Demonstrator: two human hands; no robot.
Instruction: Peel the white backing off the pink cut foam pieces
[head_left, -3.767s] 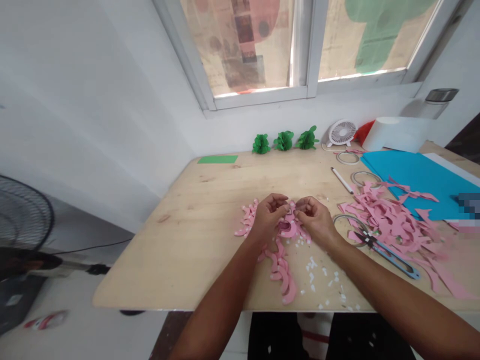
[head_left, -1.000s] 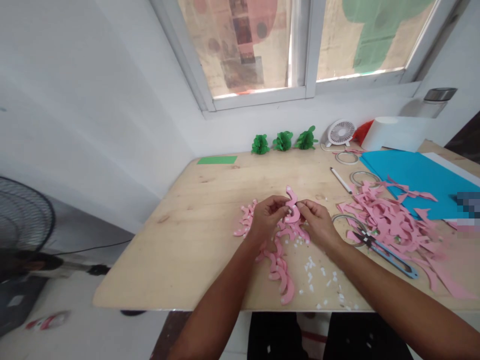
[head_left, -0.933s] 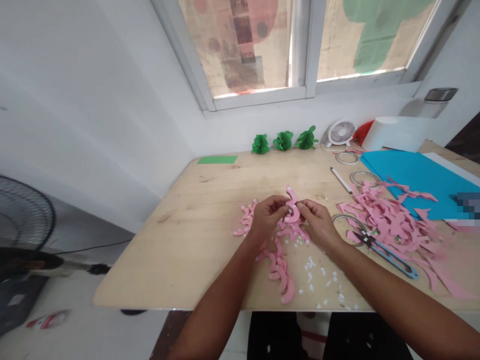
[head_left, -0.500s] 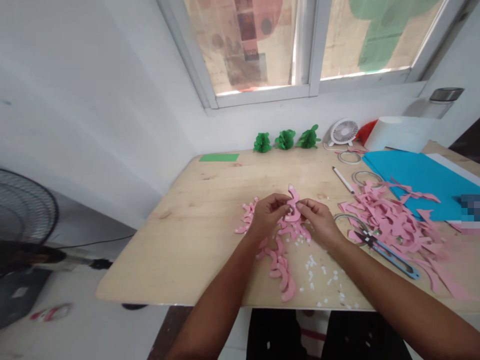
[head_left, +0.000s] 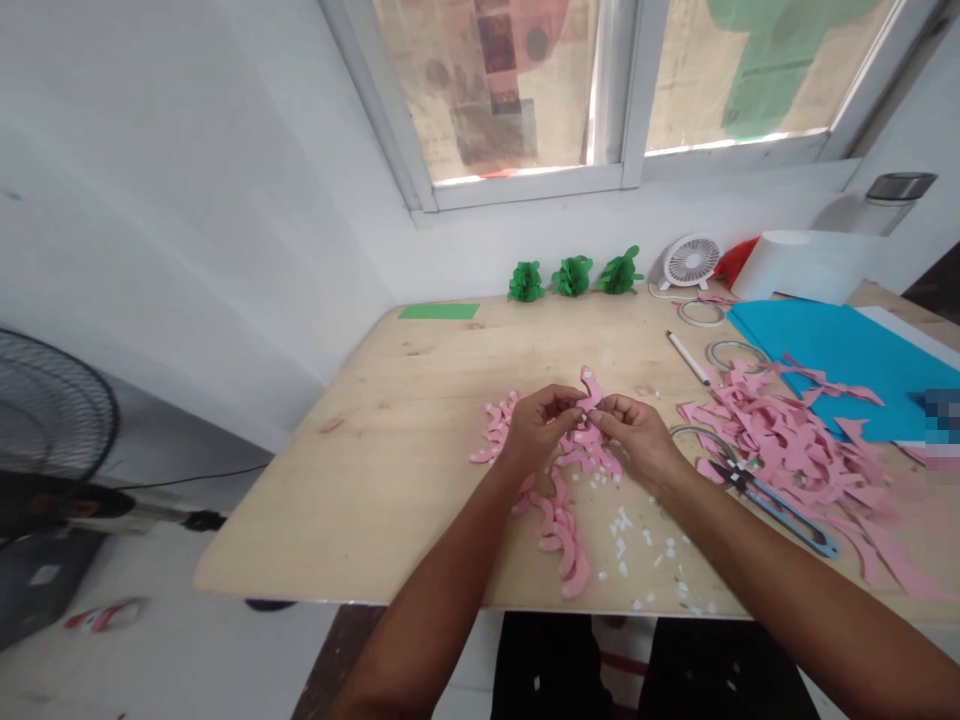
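A pink curved paper piece (head_left: 590, 386) with a pale tip stands up between my hands. My left hand (head_left: 538, 428) pinches it from the left, with thumb and fingertips drawn together. From the other side my right hand (head_left: 636, 432) closes thumb and fingers on it. The fingertips nearly meet and partly hide a small white bit there. Below lie more pink curved pieces (head_left: 574, 572) in an overlapping row, and another pink cluster (head_left: 499, 425) sits left of my left hand. Small white paper scraps (head_left: 619, 530) are scattered near the table's front edge.
Right of my hands lie a heap of pink offcuts (head_left: 795, 430), a blue cutting tool (head_left: 793, 518), a white pen (head_left: 688, 357) and blue sheets (head_left: 840, 345). Green paper figures (head_left: 573, 277) and a small white fan (head_left: 691, 262) line the wall. A green strip (head_left: 439, 312) lies back left.
My fingertips have come closer together over the pink paper piece, and its lower curve is now more covered. The view has shifted slightly.
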